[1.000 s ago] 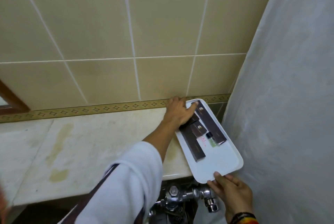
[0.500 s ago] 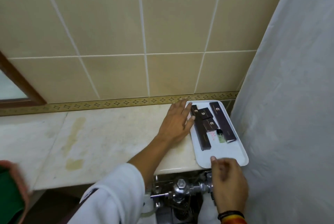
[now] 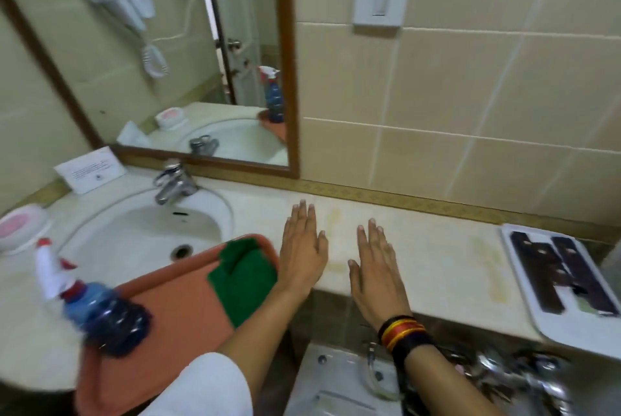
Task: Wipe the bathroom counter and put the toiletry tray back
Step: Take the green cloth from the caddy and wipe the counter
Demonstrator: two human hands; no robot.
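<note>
Hands (image 3: 339,261) flat, empty, over counter (image 3: 437,247)

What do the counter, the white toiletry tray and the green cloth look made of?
Counter: polished stone, likely marble, cream with mottled yellowish stains. White toiletry tray: probably smooth plastic or melamine, with a raised rim. Green cloth: soft matte fabric, folded; weave blurred.

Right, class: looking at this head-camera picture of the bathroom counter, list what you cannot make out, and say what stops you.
- Spray bottle: motion blur hides any label.
- Printed card beside the tap: its text is too small.
- White toiletry tray: the right edge cuts it off; the dark packets are blurred, markings unreadable.
- Pink item: cut by the left edge.
- Pipework under the counter: smeared.
</note>
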